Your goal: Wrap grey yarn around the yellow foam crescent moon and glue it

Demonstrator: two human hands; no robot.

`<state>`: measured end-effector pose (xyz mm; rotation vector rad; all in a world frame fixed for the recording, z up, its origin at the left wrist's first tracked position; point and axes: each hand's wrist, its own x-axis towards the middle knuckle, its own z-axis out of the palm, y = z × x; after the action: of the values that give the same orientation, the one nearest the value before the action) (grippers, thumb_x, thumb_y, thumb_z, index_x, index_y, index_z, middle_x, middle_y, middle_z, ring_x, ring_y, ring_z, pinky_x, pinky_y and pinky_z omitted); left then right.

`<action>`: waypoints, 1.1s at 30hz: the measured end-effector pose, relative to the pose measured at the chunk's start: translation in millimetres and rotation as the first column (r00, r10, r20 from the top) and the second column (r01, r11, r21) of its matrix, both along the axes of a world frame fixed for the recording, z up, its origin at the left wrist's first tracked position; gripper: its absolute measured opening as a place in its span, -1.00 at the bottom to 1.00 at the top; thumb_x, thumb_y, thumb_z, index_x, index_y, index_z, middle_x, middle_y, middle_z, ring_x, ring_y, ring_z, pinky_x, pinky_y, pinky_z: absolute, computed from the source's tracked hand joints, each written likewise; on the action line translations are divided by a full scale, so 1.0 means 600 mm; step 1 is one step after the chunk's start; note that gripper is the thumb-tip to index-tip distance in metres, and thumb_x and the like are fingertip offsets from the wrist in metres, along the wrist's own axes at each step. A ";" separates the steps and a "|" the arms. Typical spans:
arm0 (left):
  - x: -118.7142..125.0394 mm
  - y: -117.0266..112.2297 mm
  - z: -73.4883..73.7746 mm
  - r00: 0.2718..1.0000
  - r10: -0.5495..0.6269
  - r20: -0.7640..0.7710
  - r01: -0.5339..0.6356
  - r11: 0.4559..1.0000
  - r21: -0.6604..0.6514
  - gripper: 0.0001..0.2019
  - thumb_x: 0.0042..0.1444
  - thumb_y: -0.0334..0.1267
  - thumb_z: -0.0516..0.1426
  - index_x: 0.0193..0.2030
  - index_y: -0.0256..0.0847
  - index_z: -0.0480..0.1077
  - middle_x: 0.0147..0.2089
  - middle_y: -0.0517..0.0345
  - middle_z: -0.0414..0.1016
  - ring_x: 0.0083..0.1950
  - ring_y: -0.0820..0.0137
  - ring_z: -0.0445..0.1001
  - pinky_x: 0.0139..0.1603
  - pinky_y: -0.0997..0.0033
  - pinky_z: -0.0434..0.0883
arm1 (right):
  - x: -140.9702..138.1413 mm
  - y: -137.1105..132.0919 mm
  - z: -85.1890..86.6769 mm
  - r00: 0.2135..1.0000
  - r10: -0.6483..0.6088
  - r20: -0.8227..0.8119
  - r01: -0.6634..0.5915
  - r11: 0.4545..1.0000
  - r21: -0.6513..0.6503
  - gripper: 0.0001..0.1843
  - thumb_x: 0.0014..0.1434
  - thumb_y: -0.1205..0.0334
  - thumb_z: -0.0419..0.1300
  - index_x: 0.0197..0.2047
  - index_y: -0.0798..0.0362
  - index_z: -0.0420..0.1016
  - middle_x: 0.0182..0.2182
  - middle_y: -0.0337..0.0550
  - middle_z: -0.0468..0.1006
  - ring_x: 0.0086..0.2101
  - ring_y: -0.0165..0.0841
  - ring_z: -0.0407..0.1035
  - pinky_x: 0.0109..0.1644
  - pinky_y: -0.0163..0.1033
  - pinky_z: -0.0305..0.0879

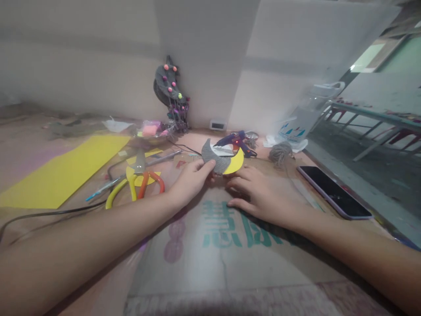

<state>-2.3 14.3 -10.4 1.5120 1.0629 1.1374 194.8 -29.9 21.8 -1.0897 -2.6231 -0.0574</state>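
Observation:
My left hand (190, 180) pinches the grey end of a crescent-shaped cutout (221, 161) that is partly wrapped in grey yarn, with its yellow tip still bare. My right hand (259, 193) rests beside it on the cardboard sheet (210, 245), fingers curled near the yellow tip; whether they grip the crescent is unclear. A ball of grey yarn (280, 153) lies just right of the hands.
Scissors and pliers with yellow and orange handles (140, 182) lie left of the hands, beside a yellow paper sheet (66, 169). A blue glue gun (235, 141) sits behind the crescent. A phone (333, 191) lies at right. A grey hanging ornament (171, 90) leans against the wall.

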 end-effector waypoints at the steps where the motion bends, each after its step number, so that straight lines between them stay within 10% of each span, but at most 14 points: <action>1: -0.001 -0.002 0.003 0.999 0.005 -0.042 -0.005 1.000 0.002 -0.61 0.14 0.06 0.06 -0.46 -0.25 0.36 -0.46 0.20 0.44 -0.40 0.43 0.38 -0.33 0.45 0.28 | -0.003 -0.001 -0.009 0.999 0.032 -0.035 -0.032 0.999 0.004 -0.81 0.25 0.14 0.16 -0.21 0.08 0.50 -0.17 -0.02 0.54 -0.07 -0.18 0.35 0.09 -0.03 0.21; 9: -0.003 -0.006 0.012 0.979 0.028 -0.203 -0.021 0.999 0.035 -0.68 0.14 -0.03 0.09 -0.45 -0.26 0.40 -0.37 0.13 0.54 -0.34 0.39 0.45 -0.33 0.45 0.28 | -0.006 -0.020 -0.029 0.982 0.027 -0.185 -0.025 1.000 0.014 -0.79 0.31 0.32 -0.01 -0.25 0.07 0.45 -0.39 -0.13 0.57 -0.37 -0.34 0.41 -0.27 -0.25 0.29; 12: 0.000 -0.005 0.009 0.994 -0.036 -0.100 0.040 0.999 0.036 -0.77 0.11 -0.20 0.10 -0.14 -0.25 0.43 -0.39 0.20 0.50 -0.33 0.42 0.46 -0.31 0.48 0.31 | -0.004 -0.026 -0.029 0.986 -0.042 -0.163 0.034 0.998 -0.048 -0.77 0.33 0.28 -0.04 -0.18 0.05 0.45 -0.37 -0.16 0.60 -0.42 -0.36 0.45 -0.34 -0.29 0.27; 16: 0.001 -0.008 0.004 0.996 -0.083 -0.044 0.082 0.997 -0.014 -0.41 0.10 -0.27 0.11 0.30 -0.11 0.13 -0.47 0.33 0.40 -0.36 0.42 0.48 -0.38 0.49 0.31 | 0.001 -0.027 -0.014 0.992 -0.093 -0.088 0.096 0.995 0.024 -0.76 0.31 0.25 -0.01 -0.10 0.08 0.46 -0.45 -0.17 0.59 -0.50 -0.38 0.43 -0.42 -0.32 0.20; 23: 0.001 -0.019 0.001 0.937 -0.216 -0.274 0.251 0.962 0.103 -0.70 0.16 -0.30 0.05 0.01 -0.17 0.43 -0.16 0.12 0.54 -0.20 0.38 0.49 -0.20 0.39 0.38 | 0.028 -0.037 0.045 0.960 -0.160 0.230 0.082 0.946 0.315 -0.65 0.18 -0.01 0.21 -0.16 0.12 0.51 -0.37 -0.08 0.57 -0.41 -0.22 0.44 -0.46 -0.23 0.05; 33: 0.003 -0.032 0.005 0.915 -0.171 -0.364 0.268 0.934 0.236 -0.66 0.07 -0.31 0.18 0.01 -0.19 0.28 -0.09 0.10 0.41 -0.11 0.35 0.42 -0.07 0.31 0.37 | 0.030 -0.039 0.065 0.987 -0.155 0.049 0.149 0.982 0.116 -0.83 0.27 0.27 0.09 -0.27 -0.02 0.52 -0.42 -0.29 0.59 -0.46 -0.41 0.38 -0.41 -0.33 0.08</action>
<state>-0.6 -4.9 -7.2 2.0572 0.9457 0.9136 212.9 -53.0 60.8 -1.2641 -2.5463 -0.2699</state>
